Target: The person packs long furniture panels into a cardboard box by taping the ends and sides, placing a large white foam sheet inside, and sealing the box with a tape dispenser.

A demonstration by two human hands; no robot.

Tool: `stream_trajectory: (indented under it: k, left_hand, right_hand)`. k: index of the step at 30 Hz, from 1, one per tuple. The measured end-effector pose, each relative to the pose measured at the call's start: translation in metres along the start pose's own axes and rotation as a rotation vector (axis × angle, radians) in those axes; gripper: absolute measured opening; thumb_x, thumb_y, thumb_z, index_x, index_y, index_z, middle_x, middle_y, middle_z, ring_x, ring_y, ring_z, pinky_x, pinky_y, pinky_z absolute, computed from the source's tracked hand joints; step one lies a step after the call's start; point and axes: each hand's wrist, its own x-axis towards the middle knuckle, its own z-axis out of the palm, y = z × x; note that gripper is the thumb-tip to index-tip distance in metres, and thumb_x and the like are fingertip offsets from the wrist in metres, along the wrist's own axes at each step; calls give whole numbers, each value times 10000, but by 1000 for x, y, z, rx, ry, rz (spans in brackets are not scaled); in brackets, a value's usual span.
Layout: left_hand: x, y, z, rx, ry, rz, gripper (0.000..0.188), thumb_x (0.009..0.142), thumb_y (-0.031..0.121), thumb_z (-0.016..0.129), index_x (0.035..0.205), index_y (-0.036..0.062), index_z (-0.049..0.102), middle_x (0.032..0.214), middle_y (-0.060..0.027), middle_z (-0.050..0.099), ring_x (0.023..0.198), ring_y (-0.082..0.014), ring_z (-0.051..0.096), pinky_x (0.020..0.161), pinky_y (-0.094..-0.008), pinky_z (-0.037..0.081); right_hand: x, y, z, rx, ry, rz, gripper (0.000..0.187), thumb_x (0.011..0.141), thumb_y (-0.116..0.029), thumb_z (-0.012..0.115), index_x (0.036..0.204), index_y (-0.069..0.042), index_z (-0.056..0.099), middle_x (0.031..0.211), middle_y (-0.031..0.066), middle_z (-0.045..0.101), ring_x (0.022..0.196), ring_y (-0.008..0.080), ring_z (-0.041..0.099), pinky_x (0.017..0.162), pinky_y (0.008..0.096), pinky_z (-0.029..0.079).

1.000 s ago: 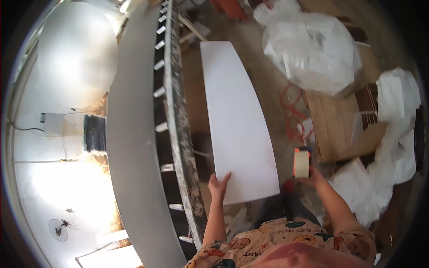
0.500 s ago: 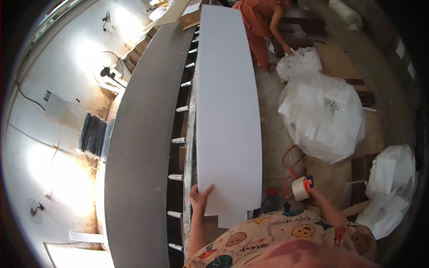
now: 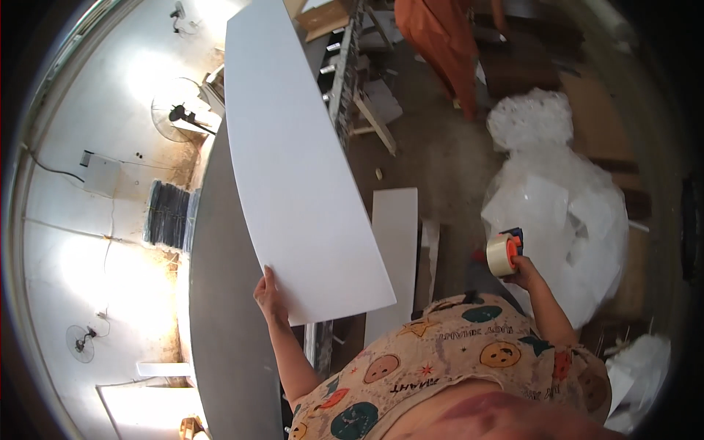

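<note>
A long white panel (image 3: 293,176) slants over the grey table from the upper left toward my body. My left hand (image 3: 271,297) grips its near left corner, thumb on top and the other fingers hidden beneath. Off to the right, my right hand (image 3: 524,275) is closed on a tape dispenser (image 3: 504,253) with a wide roll of pale tape and orange and dark blue parts. A second white panel (image 3: 394,242) stands or lies lower down, partly behind my shirt; which, I cannot tell.
The long grey tabletop (image 3: 220,271) runs along the left, beside a metal roller frame (image 3: 341,88). Big clear plastic bags of white pieces (image 3: 557,213) rest at right. A person in orange (image 3: 440,51) stands at the far side. Wall fans (image 3: 180,114) hang left.
The white panel has swung left from the roller frame to above the grey table, with my left hand on it. My right hand has raised the tape dispenser. The person in orange has straightened up.
</note>
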Motion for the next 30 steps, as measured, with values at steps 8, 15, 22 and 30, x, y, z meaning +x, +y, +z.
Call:
stream_trajectory:
  k: [8, 15, 22, 30]
  left_hand:
    - [122, 97, 139, 13, 61, 19, 429, 908, 418, 631, 743, 25, 672, 567, 67, 475, 510, -41, 360, 465, -242, 290]
    - [301, 159, 294, -27, -36, 43, 415, 886, 411, 666, 847, -1, 691, 696, 10, 598, 600, -82, 495, 568, -241, 419]
    - [496, 260, 480, -63, -141, 106, 416, 885, 357, 669, 1077, -12, 666, 884, -40, 661, 754, -109, 572, 673, -270, 472]
    - [682, 368, 637, 36, -187, 141, 412, 864, 354, 688, 1075, 0, 675, 883, -39, 666, 778, -126, 595, 713, -274, 479]
  right_hand:
    - [139, -223, 83, -382, -122, 90, 449, 769, -246, 559, 1141, 5, 569, 879, 194, 665, 653, 282, 654, 525, 344, 471]
    - [260, -358, 152, -418, -109, 30, 426, 733, -198, 620, 1114, -11, 587, 888, 156, 645, 702, 293, 654, 538, 377, 518]
    - [365, -497, 162, -370, 98, -21, 489, 723, -192, 633, 1149, 38, 560, 1063, 198, 612, 870, 331, 645, 691, 447, 554]
    - [416, -676, 243, -332, 157, -127, 491, 680, -175, 619, 1116, 43, 568, 936, 166, 637, 757, 323, 663, 569, 435, 556]
